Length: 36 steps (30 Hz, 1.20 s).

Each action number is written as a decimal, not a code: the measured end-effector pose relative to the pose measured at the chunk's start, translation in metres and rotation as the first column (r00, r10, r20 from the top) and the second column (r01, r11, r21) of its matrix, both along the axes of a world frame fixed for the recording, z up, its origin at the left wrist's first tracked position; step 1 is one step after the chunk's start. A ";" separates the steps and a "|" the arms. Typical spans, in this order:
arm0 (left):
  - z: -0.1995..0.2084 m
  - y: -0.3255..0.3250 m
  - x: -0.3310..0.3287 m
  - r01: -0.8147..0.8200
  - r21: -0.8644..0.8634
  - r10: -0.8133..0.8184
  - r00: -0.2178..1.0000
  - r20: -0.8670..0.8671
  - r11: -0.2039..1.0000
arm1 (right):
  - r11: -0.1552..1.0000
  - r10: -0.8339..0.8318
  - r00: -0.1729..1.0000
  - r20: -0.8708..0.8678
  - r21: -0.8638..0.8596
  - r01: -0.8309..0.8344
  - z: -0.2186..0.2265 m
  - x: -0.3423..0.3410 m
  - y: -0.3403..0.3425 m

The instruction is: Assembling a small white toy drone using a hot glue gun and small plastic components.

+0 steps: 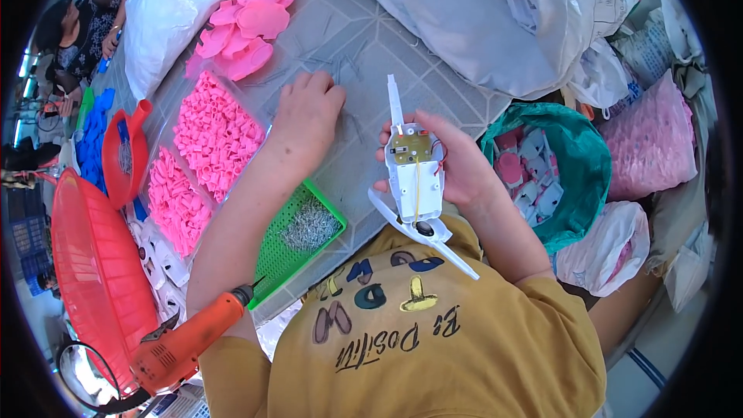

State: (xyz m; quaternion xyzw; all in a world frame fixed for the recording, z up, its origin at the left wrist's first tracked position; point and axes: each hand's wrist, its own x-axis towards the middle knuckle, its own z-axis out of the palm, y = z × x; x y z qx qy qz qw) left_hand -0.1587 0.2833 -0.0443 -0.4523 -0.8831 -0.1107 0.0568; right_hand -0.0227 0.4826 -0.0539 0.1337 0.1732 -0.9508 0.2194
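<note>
My right hand (457, 159) is closed around a white plastic toy shell (414, 186), held upright over the table's near edge. A brownish-green circuit board (411, 149) sits in the shell's upper part, with a yellow wire running down to a round dark part and a red wire at the side. Long white arms stick out at the shell's top and bottom. My left hand (308, 112) rests on the table with its fingers curled down, beside thin grey metal pins (356, 81) scattered there. Whatever its fingertips hold is hidden.
Pink plastic parts (217, 135) lie left of my left arm. A green tray (282, 263) of small screws (309, 224) and an orange power screwdriver (182, 340) are nearby. At right stands a green-lined bin (584, 170) of parts. White sacks (464, 15) cover the far side.
</note>
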 end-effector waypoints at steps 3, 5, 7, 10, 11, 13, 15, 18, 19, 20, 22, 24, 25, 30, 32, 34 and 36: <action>0.013 -0.002 0.001 -0.059 0.069 0.049 0.989 0.138 0.996 | 0.999 -0.008 1.000 -0.001 0.039 0.008 0.004 -0.003 -0.004; 0.023 -0.004 -0.001 -0.044 0.148 0.012 0.977 0.213 0.988 | 0.994 -0.026 1.000 0.000 0.106 0.026 0.005 -0.006 -0.006; 0.032 -0.009 0.003 -0.052 0.223 -0.013 0.959 0.283 0.973 | 0.985 -0.017 0.998 -0.054 0.170 0.026 0.005 -0.010 -0.008; 0.036 -0.019 0.010 -0.231 0.326 -0.026 0.780 0.625 0.917 | 0.983 -0.004 0.999 -0.039 0.181 0.011 0.009 -0.012 -0.009; 0.036 -0.022 0.012 -0.363 0.375 -0.054 0.654 0.755 0.853 | 0.984 -0.001 0.999 -0.037 0.180 0.008 0.007 -0.014 -0.011; 0.036 -0.028 0.017 -0.501 0.391 -0.103 0.508 0.855 0.772 | 0.984 0.019 0.999 -0.026 0.175 -0.014 0.006 -0.015 -0.013; 0.034 -0.035 0.021 -0.495 0.415 -0.198 0.432 0.880 0.763 | 0.982 0.057 0.998 -0.035 0.181 -0.050 0.007 -0.018 -0.018; 0.039 -0.032 0.031 -0.507 0.411 -0.234 0.378 0.896 0.757 | 0.980 0.101 0.995 -0.018 0.172 -0.097 0.010 -0.020 -0.029; 0.041 -0.031 0.034 -0.512 0.410 -0.231 0.378 0.897 0.755 | 0.976 0.111 0.994 -0.010 0.189 -0.107 0.012 -0.021 -0.033; 0.042 -0.030 0.036 -0.531 0.415 -0.231 0.380 0.896 0.739 | 0.972 0.121 0.993 -0.003 0.205 -0.118 0.013 -0.021 -0.035; 0.043 -0.032 0.037 -0.549 0.421 -0.230 0.382 0.895 0.722 | 0.972 0.135 0.991 -0.002 0.196 -0.132 0.016 -0.020 -0.037; 0.043 -0.035 0.039 -0.586 0.465 -0.276 0.387 0.880 0.663 | 0.972 0.147 0.989 0.001 0.186 -0.144 0.017 -0.020 -0.038; 0.042 -0.035 0.040 -0.588 0.464 -0.276 0.384 0.881 0.663 | 0.967 0.162 0.987 -0.022 0.203 -0.154 0.017 -0.020 -0.038; 0.038 -0.029 0.047 -0.654 0.470 -0.252 0.404 0.879 0.593 | 0.960 0.182 0.982 -0.058 0.225 -0.165 0.013 -0.022 -0.038; 0.035 -0.028 0.047 -0.666 0.467 -0.265 0.387 0.883 0.581 | 0.963 0.183 0.981 -0.061 0.214 -0.166 0.012 -0.023 -0.038; 0.035 -0.027 0.047 -0.679 0.464 -0.278 0.372 0.885 0.569 | 0.963 0.186 0.980 -0.069 0.210 -0.168 0.010 -0.023 -0.039; 0.035 -0.027 0.048 -0.693 0.454 -0.282 0.356 0.891 0.560 | 0.963 0.190 0.979 -0.078 0.206 -0.171 0.011 -0.023 -0.039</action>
